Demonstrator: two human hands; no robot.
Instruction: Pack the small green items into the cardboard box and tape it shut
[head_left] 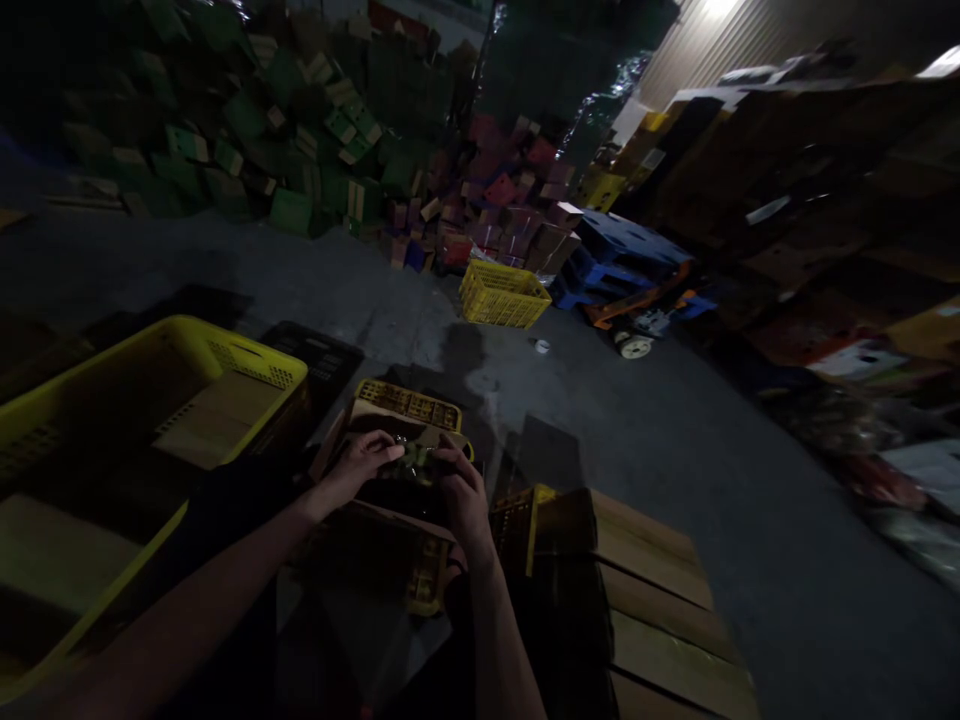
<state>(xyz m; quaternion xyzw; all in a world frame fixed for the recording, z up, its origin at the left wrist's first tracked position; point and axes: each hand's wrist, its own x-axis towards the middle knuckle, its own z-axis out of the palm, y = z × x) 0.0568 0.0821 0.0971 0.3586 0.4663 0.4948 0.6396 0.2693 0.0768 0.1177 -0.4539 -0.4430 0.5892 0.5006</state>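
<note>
Between my two hands, over an open cardboard box (322, 455), is a shiny clear plastic pack (417, 460) with something greenish inside; its exact kind is too dark to make out. My left hand (365, 457) pinches the pack's left side between thumb and fingers. On the opposite side, my right hand (463, 490) has its fingers bent over the pack's edge. The box rests on a yellow plastic crate (409, 403), whose slotted side shows behind it. Deep shadow hides the inside of the box.
A large yellow bin (184, 335) holding cardboard stands at left. Stacked flat cartons (660, 600) lie at right. Farther off are a yellow crate (504, 295), blue pallets (622, 245), a pallet jack (637, 310) and heaped green boxes (292, 210).
</note>
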